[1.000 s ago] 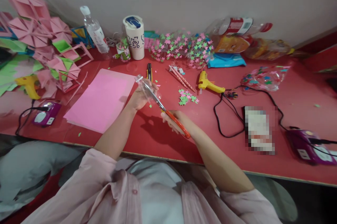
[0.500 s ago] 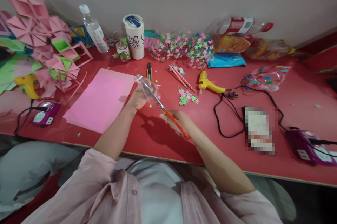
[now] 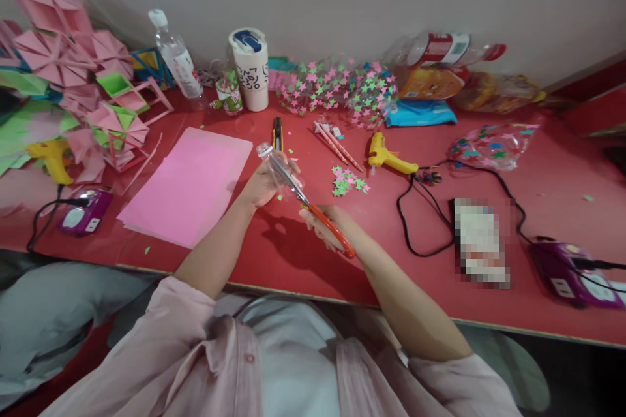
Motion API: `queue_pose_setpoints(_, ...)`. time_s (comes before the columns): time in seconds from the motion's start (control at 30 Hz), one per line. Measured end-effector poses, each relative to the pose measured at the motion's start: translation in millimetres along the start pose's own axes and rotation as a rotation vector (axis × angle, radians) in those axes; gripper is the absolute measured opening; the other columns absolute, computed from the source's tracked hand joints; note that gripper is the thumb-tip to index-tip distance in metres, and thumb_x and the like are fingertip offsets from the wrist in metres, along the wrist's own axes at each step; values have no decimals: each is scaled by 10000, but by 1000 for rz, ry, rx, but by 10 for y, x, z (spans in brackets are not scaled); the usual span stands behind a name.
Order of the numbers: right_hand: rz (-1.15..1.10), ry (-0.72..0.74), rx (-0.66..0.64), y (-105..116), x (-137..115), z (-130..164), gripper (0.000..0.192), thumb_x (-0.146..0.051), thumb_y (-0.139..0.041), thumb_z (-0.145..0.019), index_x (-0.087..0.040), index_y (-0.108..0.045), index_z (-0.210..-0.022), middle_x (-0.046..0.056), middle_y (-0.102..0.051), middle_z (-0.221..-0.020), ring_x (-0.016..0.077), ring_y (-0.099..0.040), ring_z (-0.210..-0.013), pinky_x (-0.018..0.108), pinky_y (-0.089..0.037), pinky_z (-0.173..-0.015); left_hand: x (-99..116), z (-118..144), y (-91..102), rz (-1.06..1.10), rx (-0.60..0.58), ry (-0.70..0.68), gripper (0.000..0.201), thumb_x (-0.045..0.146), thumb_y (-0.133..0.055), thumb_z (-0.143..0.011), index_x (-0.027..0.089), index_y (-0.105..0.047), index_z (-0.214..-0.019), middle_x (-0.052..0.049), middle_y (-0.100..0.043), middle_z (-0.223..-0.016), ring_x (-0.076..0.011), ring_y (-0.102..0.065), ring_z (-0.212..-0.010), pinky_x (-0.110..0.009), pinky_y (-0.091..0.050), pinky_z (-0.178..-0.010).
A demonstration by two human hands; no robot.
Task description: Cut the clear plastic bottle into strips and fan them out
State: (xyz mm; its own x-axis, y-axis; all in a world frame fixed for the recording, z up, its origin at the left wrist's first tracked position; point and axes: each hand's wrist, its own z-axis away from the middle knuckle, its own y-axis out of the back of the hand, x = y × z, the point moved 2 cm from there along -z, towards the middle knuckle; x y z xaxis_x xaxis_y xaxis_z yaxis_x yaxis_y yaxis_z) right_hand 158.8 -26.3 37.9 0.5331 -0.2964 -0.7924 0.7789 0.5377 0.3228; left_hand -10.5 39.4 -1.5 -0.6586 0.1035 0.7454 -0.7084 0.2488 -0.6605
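1. Centre of the frame: the left hand (image 3: pixel 261 187) is wrapped around a small clear bottle (image 3: pixel 280 169), holding it tilted above the red table (image 3: pixel 293 254), cap end pointing to the upper left.
2. Just right and below, the right hand (image 3: pixel 327 224) has its fingers closed through the orange handles of a pair of scissors (image 3: pixel 313 207). The blades run up and left and touch the bottle; whether they have bitten into the plastic cannot be told.
3. To cut well here, it seems best to keep the bottle firmly braced, take short snips, turn the bottle and not the blades, and keep the left fingers out of the blade line, since thin plastic can slip or split.
4. Left of centre lies a pink sheet (image 3: pixel 188 185).
5. Right of centre lie a pile of paper stars (image 3: pixel 348 181) and a yellow glue gun (image 3: pixel 388 157).
6. Behind the hands, a black knife (image 3: pixel 277 132) lies on the table.
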Motion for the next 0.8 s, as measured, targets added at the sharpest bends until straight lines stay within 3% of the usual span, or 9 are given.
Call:
queue_pose_setpoints(0.47,-5,1,-16,7,-18,-10,516,-689,-585,-739,-200,-467,-629,-106,-354,-367,51,-359,-252,177,-299,-305,-9,2,-2,-52,18,-7,238,212,-789,-660,209,-589,-789,23,-654,-755,-96,-599,-602,-217,-465,-575)
queue_pose_setpoints(0.6,-28,51,-85,-3,-12,-20,531,-706,-527,-767,-184,-515,-675,-95,-384,-404,57,-399,-283,187,-346,-343,43,-33,38,-27,168,-6,177,175,-733,-712,208,-571,-773,29,-644,-738,-88,-600,-620,-211,-479,-599)
queue_pose_setpoints(0.7,29,81,-123,20,-5,5,527,-702,-515,-773,-180,-521,-696,-90,-400,-417,64,-428,-311,193,-361,-381,172,-70,129,85,320,-141,140,117,-664,-773,212,-564,-753,56,-626,-716,-37,-555,-571,-169,-462,-600)
queue_pose_setpoints(0.8,71,113,-130,86,1,39,517,-698,-523,-761,-184,-520,-705,-83,-418,-442,70,-441,-340,198,-345,-391,267,-90,218,149,395,-197,106,170,-596,-858,212,-593,-761,47,-629,-731,-25,-512,-539,-160,-440,-561)
